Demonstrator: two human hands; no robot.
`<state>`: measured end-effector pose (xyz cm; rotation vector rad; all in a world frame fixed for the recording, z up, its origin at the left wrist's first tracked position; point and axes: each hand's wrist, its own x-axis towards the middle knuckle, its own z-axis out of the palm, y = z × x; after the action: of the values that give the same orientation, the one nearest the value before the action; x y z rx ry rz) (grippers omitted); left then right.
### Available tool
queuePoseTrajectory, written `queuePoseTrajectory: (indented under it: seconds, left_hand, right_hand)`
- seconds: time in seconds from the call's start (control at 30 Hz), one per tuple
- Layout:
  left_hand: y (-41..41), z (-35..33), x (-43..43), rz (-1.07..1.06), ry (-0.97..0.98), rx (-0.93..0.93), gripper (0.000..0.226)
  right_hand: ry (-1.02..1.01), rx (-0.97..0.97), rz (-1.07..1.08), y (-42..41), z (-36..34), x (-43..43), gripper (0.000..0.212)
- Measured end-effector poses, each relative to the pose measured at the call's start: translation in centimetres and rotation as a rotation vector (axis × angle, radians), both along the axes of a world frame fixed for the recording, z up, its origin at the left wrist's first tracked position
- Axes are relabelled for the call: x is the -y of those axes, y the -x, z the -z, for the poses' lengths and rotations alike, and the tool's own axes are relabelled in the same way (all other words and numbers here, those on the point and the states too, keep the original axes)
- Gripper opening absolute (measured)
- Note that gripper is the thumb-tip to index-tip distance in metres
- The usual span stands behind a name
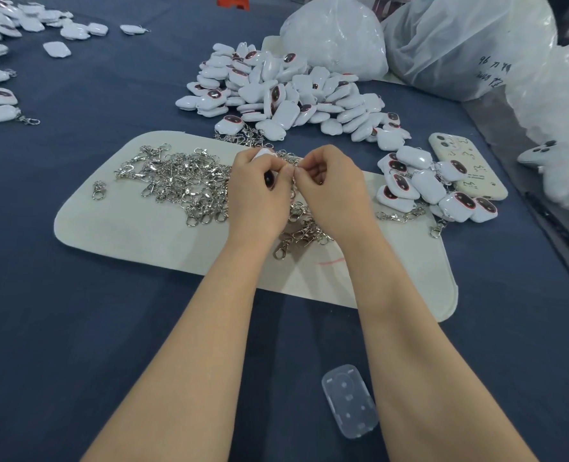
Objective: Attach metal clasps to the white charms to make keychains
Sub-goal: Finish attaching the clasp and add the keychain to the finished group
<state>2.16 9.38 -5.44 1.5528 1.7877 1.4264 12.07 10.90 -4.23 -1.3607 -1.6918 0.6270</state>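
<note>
My left hand (256,191) grips a white charm (264,155) with a dark oval face, mostly hidden in the fingers. My right hand (326,181) pinches a metal clasp (293,190) right beside the charm; the two hands touch above a cream felt mat (116,228). A heap of loose silver clasps (183,181) lies on the mat under and left of my hands. A big pile of white charms (286,95) sits behind the mat. Finished charms with clasps (419,188) lie to the right.
A phone in a cream case (466,165) lies at the right beside the finished charms. Large plastic bags (443,41) stand at the back right. A clear plastic tray (349,400) rests near my right forearm. More charms (0,101) are scattered at the far left on the blue cloth.
</note>
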Motion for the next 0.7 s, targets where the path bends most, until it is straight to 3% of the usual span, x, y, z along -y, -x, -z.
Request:
queuePoseTrajectory:
  seconds: [0.7]
  left_hand:
    - [-0.12,0.1,0.14,0.012,-0.009,-0.047,0.009]
  right_hand:
    - [0.017,-0.06,-0.044,0.03,0.61,-0.09,0.012]
